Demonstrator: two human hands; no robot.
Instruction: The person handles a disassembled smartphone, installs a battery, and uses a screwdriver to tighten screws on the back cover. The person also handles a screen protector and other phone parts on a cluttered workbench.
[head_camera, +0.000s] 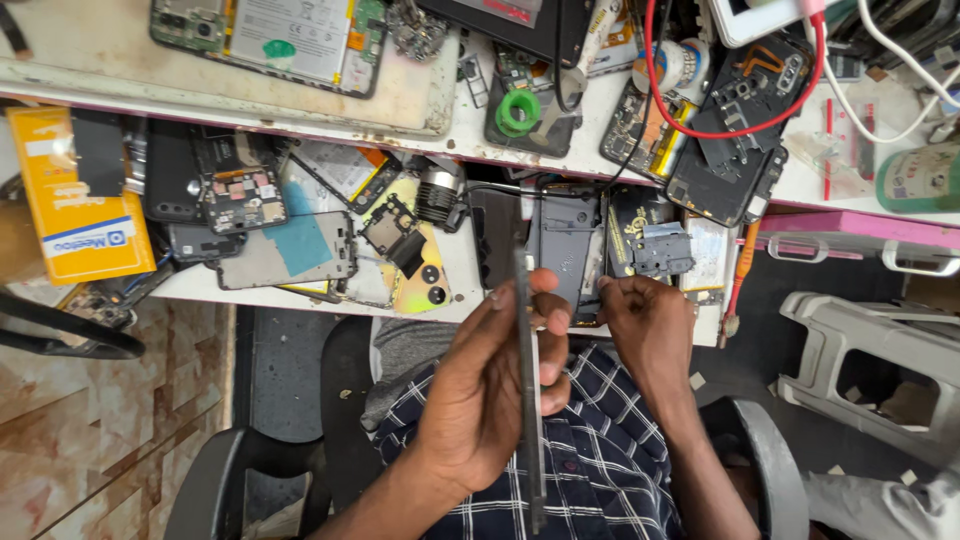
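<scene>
Filling most of the view, a cluttered white workbench (460, 260) stood in two levels, strewn with opened phones and loose parts, and below it the person's checked shirt (600, 470) showed over the lap. A grey plastic stool (870, 360) stood on the floor to the right, and an orange box (70, 200) lay at the left end of the lower level. On the upper level lay an opened phone with its battery showing (290, 40), a black phone frame (725, 160) ringed by a red cable (700, 125), and a green ring (518, 110). The thin dark phone (527, 400) in hand was seen edge-on, upright over the lap, its top end reaching the bench's front edge. The left hand (480, 400) was clamped on it, fingers wrapped round one face and the thumb pressed to the other. The right hand (645, 325) hovered just beside the phone's top end, its fingertips (607, 287) bunched together; whether they pinched something tiny could not be told. By the look of it, the step in hand was fine work at the phone's upper edge, and a further move there would call for a steady left grip and a light, exact touch from the right. An orange-handled screwdriver (742, 270) lay near the right hand, and a yellowish back cover (425, 280) near the left.
</scene>
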